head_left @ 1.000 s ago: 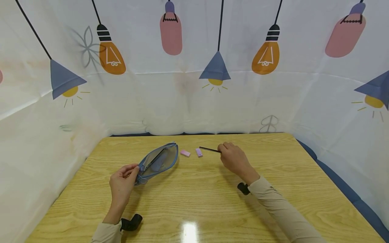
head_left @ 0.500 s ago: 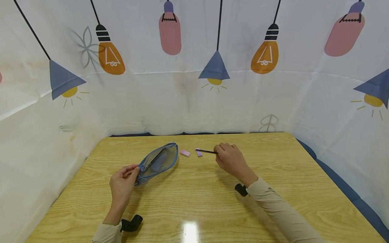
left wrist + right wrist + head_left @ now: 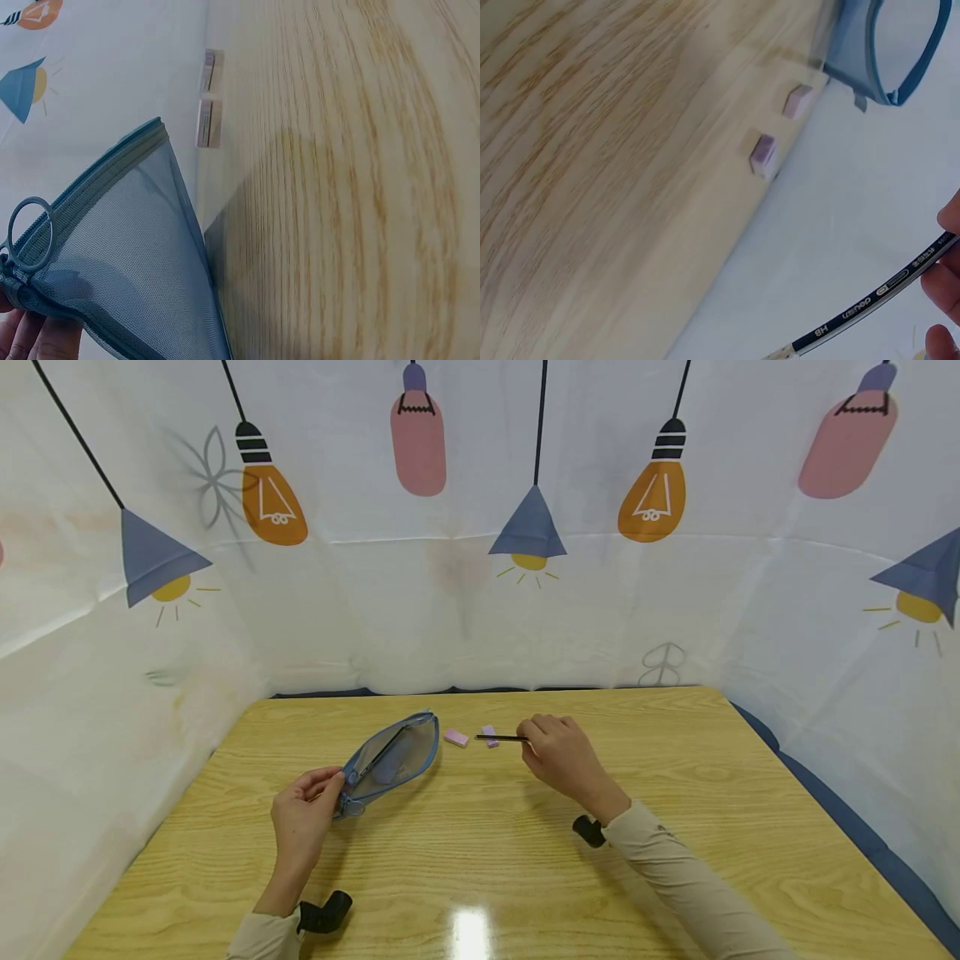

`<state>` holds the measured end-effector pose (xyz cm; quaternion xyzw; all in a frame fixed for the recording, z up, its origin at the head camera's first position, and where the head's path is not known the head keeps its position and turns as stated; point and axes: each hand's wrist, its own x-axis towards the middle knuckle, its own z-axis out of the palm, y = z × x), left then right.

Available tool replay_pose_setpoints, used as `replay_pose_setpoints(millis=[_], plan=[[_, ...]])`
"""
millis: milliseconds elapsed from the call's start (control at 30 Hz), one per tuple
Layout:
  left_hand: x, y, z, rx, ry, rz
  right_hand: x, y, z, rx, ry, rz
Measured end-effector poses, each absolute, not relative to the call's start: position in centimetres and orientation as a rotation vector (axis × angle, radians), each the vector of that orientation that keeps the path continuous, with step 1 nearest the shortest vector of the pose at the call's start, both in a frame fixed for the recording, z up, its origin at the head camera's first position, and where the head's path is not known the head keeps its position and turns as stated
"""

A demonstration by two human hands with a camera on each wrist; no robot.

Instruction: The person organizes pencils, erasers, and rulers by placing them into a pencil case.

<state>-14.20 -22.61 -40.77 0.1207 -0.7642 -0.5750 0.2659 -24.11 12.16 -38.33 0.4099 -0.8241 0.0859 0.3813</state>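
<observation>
My left hand (image 3: 303,810) pinches the near end of a blue mesh zip pencil case (image 3: 415,758), tilted up with its mouth parted. A dark pencil (image 3: 381,752) shows inside the case. With its fingertips, my right hand (image 3: 566,760) grips another pencil (image 3: 870,300), black and marked HB, its sharpened end pointing away from the hand. In the head view this pencil lies level, aimed left at the case's mouth. It overlaps a purple eraser-like block (image 3: 489,732) there. A pinkish block (image 3: 456,738) of similar size lies between that one and the case.
The wood-grain table (image 3: 480,843) runs back to a pale curtain (image 3: 465,610) printed with lamps and bulbs. Dark wrist-camera mounts (image 3: 326,912) sit at both cuffs. A ring pull (image 3: 31,234) hangs from the case's zip.
My right hand has moved left, carrying the pencil nearer the case, and the pencil has swung to level across the purple block. The left hand and case have stayed in place.
</observation>
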Motion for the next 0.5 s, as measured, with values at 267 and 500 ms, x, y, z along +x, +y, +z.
replay_pose_setpoints(millis=[267, 500], plan=[[-14.1, -22.5, -40.7, 0.346, -2.066, -1.571, -24.1, 11.5, -38.1, 1.109, -2.038, 0.302], [-14.2, -22.5, -40.6, 0.35, -2.082, -1.569, -24.0, 11.1, -37.7, 1.141, -1.998, 0.303]])
